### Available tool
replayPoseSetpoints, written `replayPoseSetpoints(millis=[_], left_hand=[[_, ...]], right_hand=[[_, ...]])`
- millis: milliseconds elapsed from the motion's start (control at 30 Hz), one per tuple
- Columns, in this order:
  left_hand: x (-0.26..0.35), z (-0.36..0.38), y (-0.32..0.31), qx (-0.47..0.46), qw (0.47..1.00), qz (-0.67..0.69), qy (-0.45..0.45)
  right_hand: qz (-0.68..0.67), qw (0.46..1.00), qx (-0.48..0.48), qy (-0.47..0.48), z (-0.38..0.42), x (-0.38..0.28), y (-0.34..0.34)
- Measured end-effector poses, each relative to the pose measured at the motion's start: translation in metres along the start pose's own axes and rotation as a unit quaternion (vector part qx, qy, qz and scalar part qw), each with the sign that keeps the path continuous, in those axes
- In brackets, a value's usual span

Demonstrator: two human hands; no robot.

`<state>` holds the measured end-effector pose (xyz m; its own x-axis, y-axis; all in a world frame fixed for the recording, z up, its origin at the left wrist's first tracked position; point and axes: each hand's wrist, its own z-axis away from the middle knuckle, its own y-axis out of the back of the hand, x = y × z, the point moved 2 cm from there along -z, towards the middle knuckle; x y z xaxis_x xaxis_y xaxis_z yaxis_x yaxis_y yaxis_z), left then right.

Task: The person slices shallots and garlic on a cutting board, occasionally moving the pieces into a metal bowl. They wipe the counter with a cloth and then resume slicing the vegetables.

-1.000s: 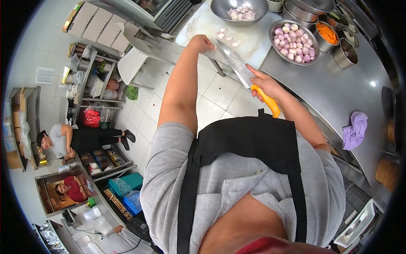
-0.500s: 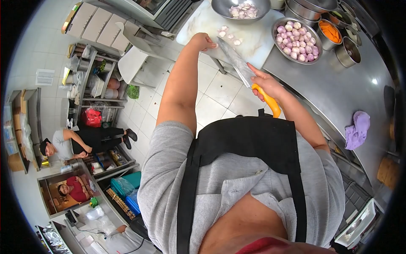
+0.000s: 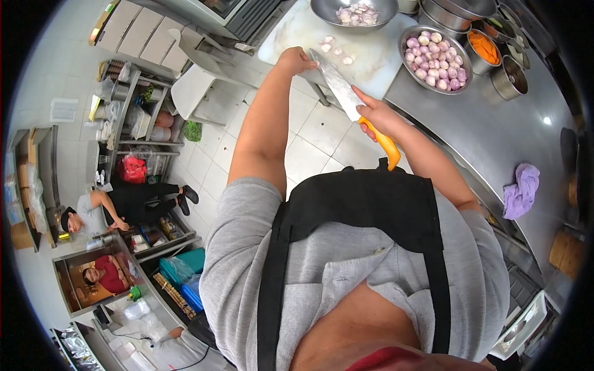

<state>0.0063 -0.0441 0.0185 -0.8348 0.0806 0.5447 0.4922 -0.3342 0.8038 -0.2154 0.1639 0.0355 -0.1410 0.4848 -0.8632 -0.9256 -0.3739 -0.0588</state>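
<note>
Taking the white cutting board (image 3: pixel 365 65) as my mark: my left hand (image 3: pixel 296 60) rests at its near left edge, fingers curled together over something I cannot make out beneath them. Just right of that hand, the blade of my knife (image 3: pixel 337 83) slants across the board's near edge, tip close to my left knuckles. A few peeled shallot pieces (image 3: pixel 337 52) lie scattered on the board beyond the blade. My right hand (image 3: pixel 374 114) sits off the board's near side (over the floor tiles), fingers clamped round the orange handle. At the board's far edge stands a steel bowl of peeled pieces (image 3: pixel 354 13); right of the board, a bowl of purple shallots (image 3: pixel 435 57).
</note>
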Motion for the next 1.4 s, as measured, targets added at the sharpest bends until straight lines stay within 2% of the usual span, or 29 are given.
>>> replayPoseSetpoints(millis=[167,367,500,567,700,767,900,967,1000,1267,1300,1367,1400], left_hand=[[-0.008,-0.001,-0.004,0.041,0.998,-0.016,-0.044],[-0.001,0.005,0.001,0.030,0.999,0.020,-0.002],[-0.003,0.003,0.000,0.034,0.999,0.011,-0.023],[-0.002,0.007,0.000,0.060,0.997,-0.035,-0.038],[-0.011,0.003,-0.001,0.082,0.995,-0.018,-0.048],[-0.013,-0.001,-0.004,0.058,0.998,0.022,-0.021],[-0.011,0.002,-0.004,0.064,0.995,0.050,-0.052],[-0.010,-0.004,-0.005,-0.002,0.997,0.061,-0.046],[-0.008,-0.006,-0.005,-0.001,0.997,0.061,-0.049],[0.004,0.000,0.002,-0.074,0.993,0.085,-0.020],[0.003,0.000,0.001,-0.075,0.993,0.085,-0.018],[0.001,0.001,0.002,0.002,0.995,0.095,-0.011],[0.000,0.001,0.001,0.002,0.995,0.095,-0.009]], right_hand=[[0.012,1.000,0.001,-0.017,0.002,0.005,0.000],[0.044,0.999,-0.007,-0.026,-0.002,-0.007,0.010],[0.058,0.997,-0.022,-0.036,0.009,-0.003,0.007],[0.050,0.997,-0.020,-0.053,0.015,-0.006,0.005],[0.070,0.996,-0.031,-0.045,0.025,-0.013,0.015],[0.085,0.994,-0.035,-0.062,0.040,-0.019,0.024],[0.113,0.992,0.014,-0.061,0.057,-0.024,0.042],[0.111,0.992,0.027,-0.050,0.058,-0.022,0.042],[0.110,0.992,0.039,-0.037,0.057,-0.023,0.041],[0.037,0.998,0.050,-0.003,0.031,-0.003,0.021],[0.036,0.998,0.049,-0.005,0.029,-0.001,0.021],[0.015,0.999,0.030,0.001,0.025,0.004,0.022],[0.015,0.999,0.029,0.000,0.024,0.006,0.021]])
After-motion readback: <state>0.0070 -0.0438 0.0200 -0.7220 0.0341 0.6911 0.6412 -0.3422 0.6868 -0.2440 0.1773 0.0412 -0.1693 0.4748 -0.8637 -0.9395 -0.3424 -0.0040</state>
